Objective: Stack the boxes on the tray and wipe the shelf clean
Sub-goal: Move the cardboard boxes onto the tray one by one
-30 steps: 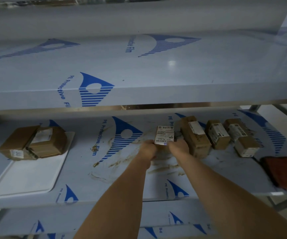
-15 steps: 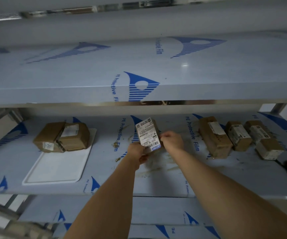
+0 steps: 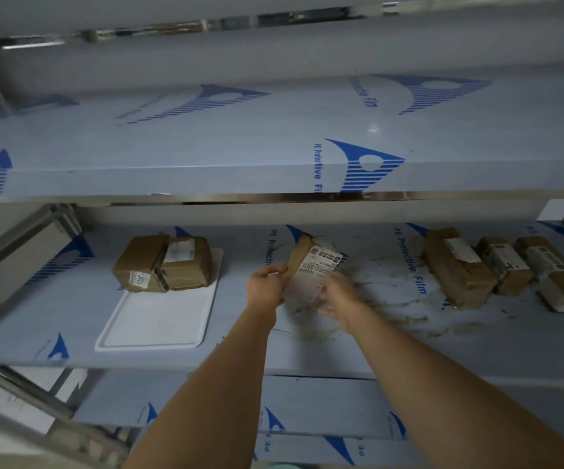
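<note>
A labelled box (image 3: 311, 265) is held tilted above the stained shelf (image 3: 392, 299), right of the white tray (image 3: 159, 319). Its lower half is blurred and partly hidden by the hands; label print is too small to be read. Left hand (image 3: 265, 286) is curled on the box's left edge; right hand (image 3: 340, 294) fingers are loosely bent at its lower right, grip hard to confirm. Two boxes (image 3: 164, 264) are stacked at the tray's far end. Three more boxes (image 3: 497, 269) lie far right of the tray. "PE Protective Film" is printed on the shelf film
</note>
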